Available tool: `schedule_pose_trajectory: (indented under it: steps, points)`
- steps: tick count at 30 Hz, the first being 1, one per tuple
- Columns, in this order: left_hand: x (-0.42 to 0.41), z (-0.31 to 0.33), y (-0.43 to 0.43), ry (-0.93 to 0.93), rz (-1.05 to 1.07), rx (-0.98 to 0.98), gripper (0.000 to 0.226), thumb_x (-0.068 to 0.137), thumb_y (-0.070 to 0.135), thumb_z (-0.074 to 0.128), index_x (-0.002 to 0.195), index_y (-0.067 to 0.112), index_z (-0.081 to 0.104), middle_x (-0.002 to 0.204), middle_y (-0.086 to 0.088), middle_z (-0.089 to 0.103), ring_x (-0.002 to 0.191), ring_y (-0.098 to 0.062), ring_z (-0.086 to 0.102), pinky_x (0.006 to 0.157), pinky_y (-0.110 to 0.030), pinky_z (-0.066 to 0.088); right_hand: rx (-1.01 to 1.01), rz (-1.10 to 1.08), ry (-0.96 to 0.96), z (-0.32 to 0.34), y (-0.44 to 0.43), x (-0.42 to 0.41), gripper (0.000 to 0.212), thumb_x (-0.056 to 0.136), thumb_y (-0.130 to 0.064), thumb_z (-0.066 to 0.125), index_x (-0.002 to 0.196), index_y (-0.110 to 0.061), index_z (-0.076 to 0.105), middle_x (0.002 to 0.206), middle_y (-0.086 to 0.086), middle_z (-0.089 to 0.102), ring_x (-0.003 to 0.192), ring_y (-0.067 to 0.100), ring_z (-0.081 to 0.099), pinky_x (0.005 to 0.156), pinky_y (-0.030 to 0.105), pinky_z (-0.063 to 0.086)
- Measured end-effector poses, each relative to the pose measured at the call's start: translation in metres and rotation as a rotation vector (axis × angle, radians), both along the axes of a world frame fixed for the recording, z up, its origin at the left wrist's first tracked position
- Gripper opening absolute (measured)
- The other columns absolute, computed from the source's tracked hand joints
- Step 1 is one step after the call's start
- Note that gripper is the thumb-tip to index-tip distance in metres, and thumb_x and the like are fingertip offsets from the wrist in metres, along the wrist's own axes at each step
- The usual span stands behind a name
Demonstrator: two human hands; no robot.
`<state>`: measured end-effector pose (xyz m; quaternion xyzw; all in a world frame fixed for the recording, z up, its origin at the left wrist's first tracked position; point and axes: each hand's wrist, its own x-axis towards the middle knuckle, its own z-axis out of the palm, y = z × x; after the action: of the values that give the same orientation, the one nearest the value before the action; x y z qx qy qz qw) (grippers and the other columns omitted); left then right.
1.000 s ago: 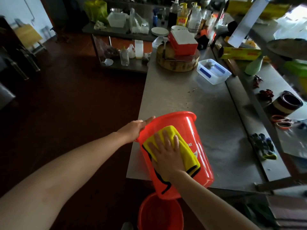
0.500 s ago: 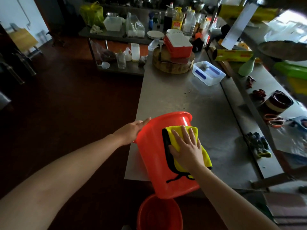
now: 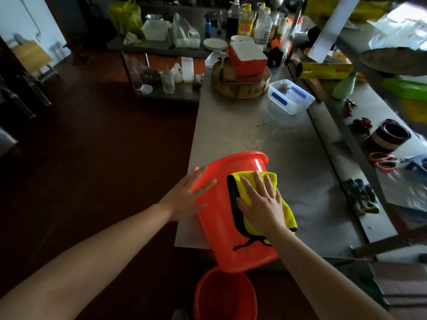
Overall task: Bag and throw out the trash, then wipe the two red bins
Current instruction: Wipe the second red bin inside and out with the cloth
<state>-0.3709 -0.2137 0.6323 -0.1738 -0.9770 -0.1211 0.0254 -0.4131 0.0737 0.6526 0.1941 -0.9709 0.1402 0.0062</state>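
Nearest, on the floor below the table edge, a second red bin [image 3: 225, 296] is seen standing upright. Above it, a red bin [image 3: 217, 222] is laid on its side at the near edge of the steel table [image 3: 254, 135], mouth turned away. It is steadied by the left hand [image 3: 187, 195], fingers straight and spread. A yellow cloth [image 3: 288, 215] is pressed onto it by the right hand [image 3: 261, 202], fingers flat. Farther back, a clear box [image 3: 291, 97] and a round chopping block [image 3: 240, 86] are set.

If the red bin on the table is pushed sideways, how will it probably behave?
The bin lies on its side and is round, so it would probably roll; the left hand rests flat against it, perhaps steadying it. Its base overhangs the table edge, so it might tip off. It looks like thin plastic, likely light.
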Motion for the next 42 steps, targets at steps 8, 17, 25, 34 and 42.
schedule_pose_trajectory:
  steps: [8, 17, 25, 34, 42]
  points:
    - [0.054, -0.047, 0.054, -0.08, 0.301, 0.289, 0.074, 0.098, 0.066, 0.033, 0.159, 0.041, -0.001, 0.168, -0.009, -0.011, 0.155, -0.032, -0.008, 0.121, -0.057, 0.02, 0.009, -0.012, 0.027, -0.006, -0.004, 0.003, 0.069, 0.095, -0.074, 0.029, 0.157, -0.05, 0.011, 0.171, -0.008, 0.002, 0.157, 0.024, -0.005, 0.124, 0.058, 0.012]
    - [0.132, -0.069, 0.133, -0.245, 0.32, 0.434, 0.125, 0.073, 0.092, 0.051, 0.155, 0.035, -0.023, 0.16, 0.006, -0.037, 0.15, -0.019, -0.029, 0.121, -0.043, 0.005, 0.011, -0.074, 0.008, -0.003, -0.011, 0.009, 0.069, 0.094, -0.073, 0.029, 0.157, -0.049, 0.013, 0.17, -0.007, 0.004, 0.157, 0.026, -0.001, 0.122, 0.059, 0.017]
    - [0.142, -0.096, 0.164, -0.17, 0.414, 0.327, 0.123, 0.075, 0.069, 0.071, 0.161, 0.027, -0.006, 0.167, -0.01, -0.019, 0.154, -0.022, -0.017, 0.118, -0.042, 0.024, 0.007, -0.09, -0.043, 0.0, -0.006, 0.008, 0.068, 0.096, -0.072, 0.03, 0.157, -0.052, 0.008, 0.17, -0.01, -0.001, 0.157, 0.024, -0.006, 0.124, 0.057, 0.012]
    - [0.14, -0.089, 0.135, -0.128, 0.422, 0.296, 0.119, 0.074, 0.045, 0.076, 0.162, 0.024, -0.001, 0.169, -0.008, -0.01, 0.156, -0.027, -0.002, 0.117, -0.041, 0.033, 0.069, 0.012, -0.041, 0.005, -0.034, 0.001, 0.069, 0.098, -0.066, 0.034, 0.159, -0.046, 0.006, 0.17, -0.004, -0.006, 0.156, 0.029, -0.011, 0.123, 0.061, 0.009]
    - [0.133, -0.08, 0.105, -0.118, 0.329, 0.316, 0.112, 0.087, 0.03, 0.072, 0.158, 0.038, -0.015, 0.165, 0.003, -0.025, 0.154, -0.019, -0.018, 0.107, -0.03, 0.046, 0.021, -0.072, -0.058, 0.003, -0.038, -0.004, 0.067, 0.096, -0.064, 0.028, 0.158, -0.047, 0.008, 0.171, -0.004, -0.005, 0.156, 0.03, -0.009, 0.123, 0.06, 0.011]
